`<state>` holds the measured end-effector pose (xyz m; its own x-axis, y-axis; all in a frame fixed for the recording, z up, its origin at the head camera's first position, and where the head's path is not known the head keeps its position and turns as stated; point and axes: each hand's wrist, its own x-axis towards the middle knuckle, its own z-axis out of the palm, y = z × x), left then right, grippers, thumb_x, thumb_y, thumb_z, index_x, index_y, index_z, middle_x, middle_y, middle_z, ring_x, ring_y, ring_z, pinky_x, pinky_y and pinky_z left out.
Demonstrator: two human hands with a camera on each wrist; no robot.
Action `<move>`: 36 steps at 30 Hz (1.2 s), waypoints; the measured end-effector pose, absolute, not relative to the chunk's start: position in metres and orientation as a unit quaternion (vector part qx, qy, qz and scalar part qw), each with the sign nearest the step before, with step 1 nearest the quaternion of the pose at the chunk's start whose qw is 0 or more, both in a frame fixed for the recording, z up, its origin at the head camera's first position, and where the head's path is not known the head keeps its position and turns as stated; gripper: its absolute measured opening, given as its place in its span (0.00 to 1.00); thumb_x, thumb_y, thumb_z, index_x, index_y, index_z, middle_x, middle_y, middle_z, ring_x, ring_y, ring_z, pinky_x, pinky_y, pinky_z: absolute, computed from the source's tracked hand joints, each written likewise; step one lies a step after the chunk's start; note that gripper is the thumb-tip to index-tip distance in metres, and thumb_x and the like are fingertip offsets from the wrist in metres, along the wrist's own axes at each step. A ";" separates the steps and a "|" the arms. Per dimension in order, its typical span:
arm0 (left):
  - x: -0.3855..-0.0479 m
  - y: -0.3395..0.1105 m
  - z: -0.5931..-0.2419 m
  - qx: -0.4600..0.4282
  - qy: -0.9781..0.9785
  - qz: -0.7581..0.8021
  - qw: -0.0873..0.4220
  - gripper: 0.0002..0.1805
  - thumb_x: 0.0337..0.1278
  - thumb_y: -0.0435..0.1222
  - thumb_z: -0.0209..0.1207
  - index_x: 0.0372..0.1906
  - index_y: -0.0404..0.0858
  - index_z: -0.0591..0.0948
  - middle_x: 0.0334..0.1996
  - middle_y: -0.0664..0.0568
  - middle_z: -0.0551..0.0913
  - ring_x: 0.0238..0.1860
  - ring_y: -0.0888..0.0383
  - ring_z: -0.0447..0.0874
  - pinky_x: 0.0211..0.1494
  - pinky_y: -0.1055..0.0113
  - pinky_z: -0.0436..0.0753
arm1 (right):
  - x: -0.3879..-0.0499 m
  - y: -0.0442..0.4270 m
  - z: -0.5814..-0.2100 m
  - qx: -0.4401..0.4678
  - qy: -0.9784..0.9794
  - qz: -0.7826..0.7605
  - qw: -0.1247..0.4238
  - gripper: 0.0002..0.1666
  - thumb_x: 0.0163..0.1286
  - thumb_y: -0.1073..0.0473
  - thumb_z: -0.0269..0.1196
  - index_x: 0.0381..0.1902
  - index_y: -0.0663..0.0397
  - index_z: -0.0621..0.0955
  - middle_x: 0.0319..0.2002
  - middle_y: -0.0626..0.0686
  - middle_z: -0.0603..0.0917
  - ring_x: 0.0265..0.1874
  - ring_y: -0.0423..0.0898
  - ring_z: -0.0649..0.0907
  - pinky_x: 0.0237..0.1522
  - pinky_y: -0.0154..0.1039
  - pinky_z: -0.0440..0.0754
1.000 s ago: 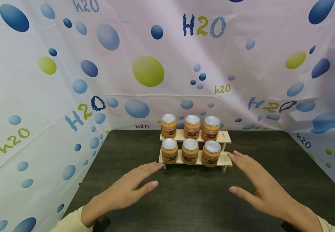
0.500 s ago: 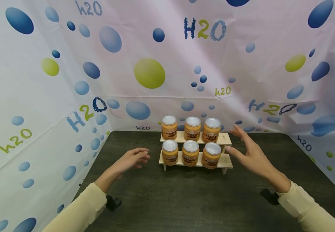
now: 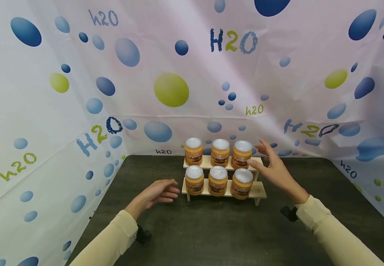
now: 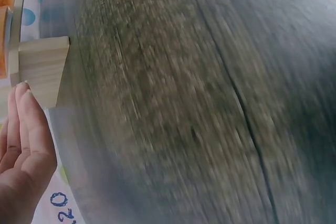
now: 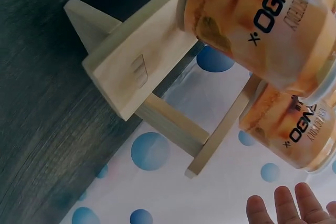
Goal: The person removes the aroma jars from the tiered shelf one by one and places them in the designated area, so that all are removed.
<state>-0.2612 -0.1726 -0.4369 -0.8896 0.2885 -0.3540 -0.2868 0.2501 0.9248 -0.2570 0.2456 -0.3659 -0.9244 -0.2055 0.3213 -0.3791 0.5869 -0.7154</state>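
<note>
Orange jars with silver lids stand upright in two rows of three on a two-tier wooden stand (image 3: 259, 189). My right hand (image 3: 276, 171), fingers spread, is at the right end of the upper row, its thumb close to the right upper jar (image 3: 241, 155); whether they touch I cannot tell. In the right wrist view, fingertips (image 5: 286, 205) show beside the upper jar (image 5: 294, 129), with a gap between. Left of the lower row, my left hand (image 3: 155, 194) hovers with relaxed fingers, holding nothing. The left wrist view has that hand (image 4: 26, 156) near the stand's end (image 4: 42, 66).
The stand is on a dark wooden table (image 3: 205, 229), near its back edge. Behind and at the sides hangs a white sheet (image 3: 198, 66) with blue and green spots.
My right hand has moved left and forward, from the table's right side to the upper right jar. The left hand first drew back, its fingers loosening, then shifted slightly right. The jars stay on the stand.
</note>
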 end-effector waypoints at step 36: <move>-0.266 -0.143 -0.454 -0.003 0.789 0.561 0.250 0.20 0.77 0.46 0.51 0.53 0.33 0.78 0.35 0.51 0.84 0.30 0.63 0.83 0.35 0.68 0.85 | -0.292 0.225 -0.381 0.168 -0.869 0.459 0.073 0.51 0.69 0.47 0.68 0.81 0.39 0.53 0.69 0.63 0.70 0.62 0.63 0.75 0.52 0.62 0.78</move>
<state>-0.2660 -0.1433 -0.4541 -0.8747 0.2758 -0.3985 -0.2857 0.3705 0.8838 -0.2918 0.2254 -0.3812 -0.9330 -0.2252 0.2806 -0.3587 0.5218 -0.7739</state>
